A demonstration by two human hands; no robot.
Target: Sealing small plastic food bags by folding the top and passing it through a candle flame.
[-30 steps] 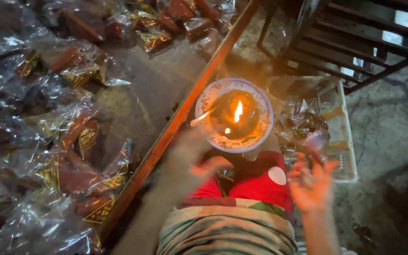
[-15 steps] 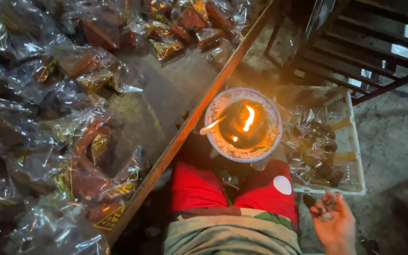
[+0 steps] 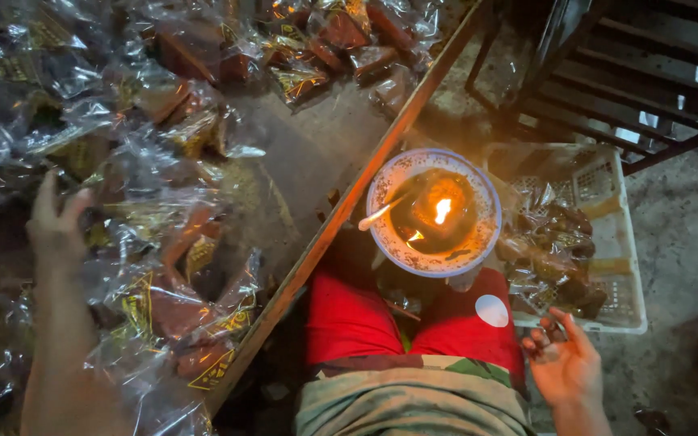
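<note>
Packets (image 3: pixel 163 202) in clear wrap lie heaped on the worktop (image 3: pixel 300 153) under your left hand (image 3: pixel 54 222), its fingers spread and empty, so pinch just one corner while your right hand (image 3: pixel 565 363), half curled, waits beside the lit bowl (image 3: pixel 434 211).

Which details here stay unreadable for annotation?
- Head view: what fills the wrapped packets; glare on the plastic hides it.
- Head view: what the right hand cups; too dark and small.
- Head view: what the left hand touches; the hand covers it.
- Head view: the candle body in the dish; flame glare hides it.
</note>
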